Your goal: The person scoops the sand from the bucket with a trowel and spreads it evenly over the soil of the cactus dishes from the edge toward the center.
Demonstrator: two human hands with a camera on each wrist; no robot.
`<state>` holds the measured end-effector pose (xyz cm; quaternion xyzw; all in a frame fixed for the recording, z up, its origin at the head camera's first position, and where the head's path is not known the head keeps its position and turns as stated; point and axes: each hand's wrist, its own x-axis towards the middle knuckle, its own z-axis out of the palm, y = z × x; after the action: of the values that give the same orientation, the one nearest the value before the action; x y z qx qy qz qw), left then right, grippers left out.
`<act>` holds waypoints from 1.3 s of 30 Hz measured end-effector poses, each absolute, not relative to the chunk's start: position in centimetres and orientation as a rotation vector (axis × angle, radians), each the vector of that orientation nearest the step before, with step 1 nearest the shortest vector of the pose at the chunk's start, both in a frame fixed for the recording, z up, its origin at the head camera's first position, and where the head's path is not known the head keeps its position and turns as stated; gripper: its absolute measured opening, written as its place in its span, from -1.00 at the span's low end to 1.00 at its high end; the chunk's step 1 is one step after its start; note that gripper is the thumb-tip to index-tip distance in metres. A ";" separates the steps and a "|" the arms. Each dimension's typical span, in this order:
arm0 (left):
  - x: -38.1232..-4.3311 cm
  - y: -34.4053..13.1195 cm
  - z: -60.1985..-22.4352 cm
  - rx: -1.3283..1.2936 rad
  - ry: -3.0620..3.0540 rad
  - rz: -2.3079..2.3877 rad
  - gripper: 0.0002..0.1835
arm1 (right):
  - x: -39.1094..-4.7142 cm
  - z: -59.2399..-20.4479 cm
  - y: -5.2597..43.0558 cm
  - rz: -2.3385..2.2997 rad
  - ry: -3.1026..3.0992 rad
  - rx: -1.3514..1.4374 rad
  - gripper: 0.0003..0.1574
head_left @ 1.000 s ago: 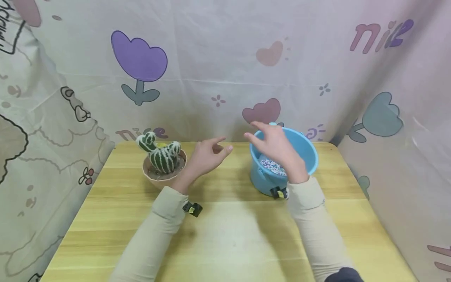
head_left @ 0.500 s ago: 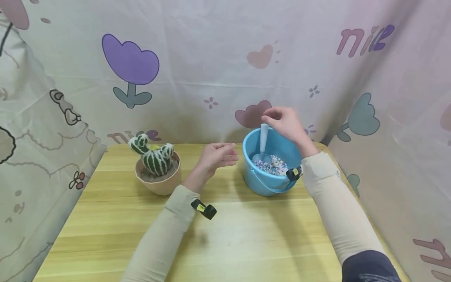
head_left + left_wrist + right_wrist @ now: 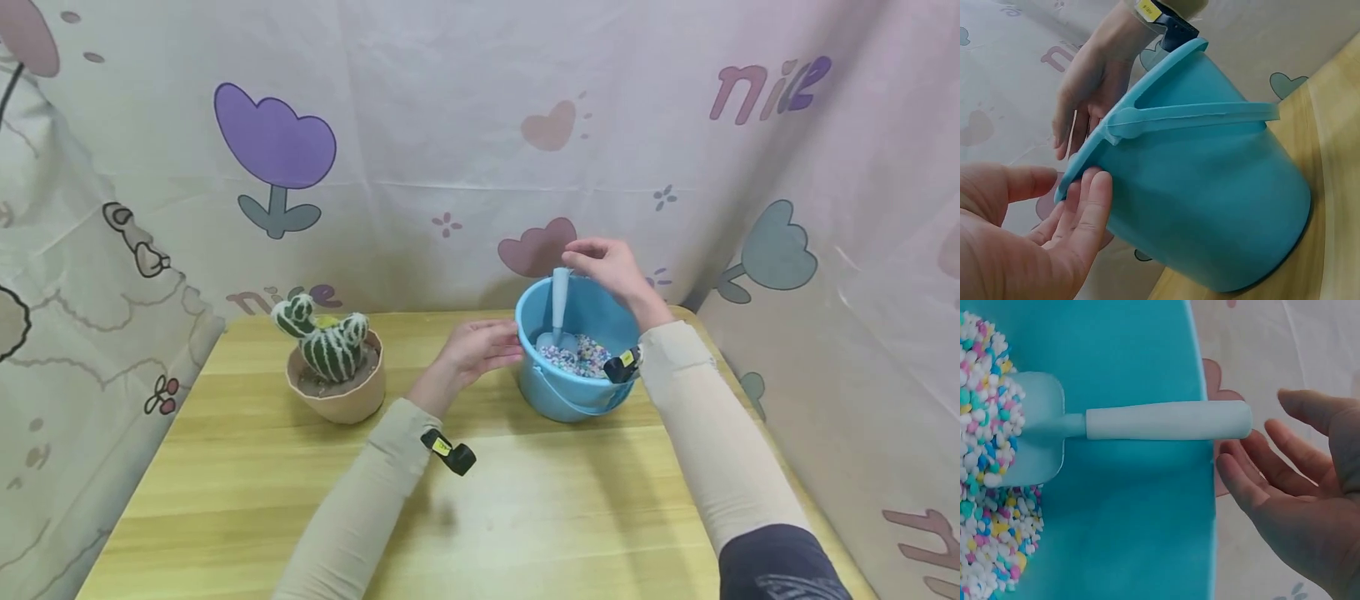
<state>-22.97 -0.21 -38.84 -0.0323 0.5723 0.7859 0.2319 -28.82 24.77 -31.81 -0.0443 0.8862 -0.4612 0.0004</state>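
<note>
A blue plastic bucket (image 3: 547,398) stands at the back right of the table, holding multicoloured pebbles (image 3: 588,358). A small hand shovel (image 3: 560,297) is stuck in them blade down, its pale handle rising to the rim. My left hand (image 3: 477,352) is at the bucket's left side; in the left wrist view its fingertips (image 3: 1099,187) lie against the outer wall just under the rim, the thumb apart from them. Over the bucket's far side, my right hand (image 3: 611,271) has its loosely bent fingers close around the handle's end, with the thumb spread away in the right wrist view.
A cactus (image 3: 330,352) in a peach-coloured pot (image 3: 348,408) stands left of my left hand on the wooden table (image 3: 487,533). The bucket's handle (image 3: 566,400) hangs down its front. A printed cloth (image 3: 420,108) hangs behind and along both sides.
My right hand has moved from over the bucket's left part to the shovel handle's end, uncovering the shovel. My left hand has come right, from beside the cactus to the bucket's rim.
</note>
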 end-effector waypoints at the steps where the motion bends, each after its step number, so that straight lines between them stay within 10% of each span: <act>1: -22.9 -0.2 -38.9 -0.080 1.569 2.156 -0.56 | -28.9 -31.8 24.7 -1.409 2.779 -0.154 -0.38; 39: -22.9 1.0 -39.1 -0.068 1.635 2.220 -0.62 | -27.9 -33.3 25.7 -1.322 2.432 -0.207 -0.46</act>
<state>-22.87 1.01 -39.06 -0.0242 0.5821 0.7901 0.1907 -27.94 25.73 -33.25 -0.0732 0.8615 -0.4683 0.1820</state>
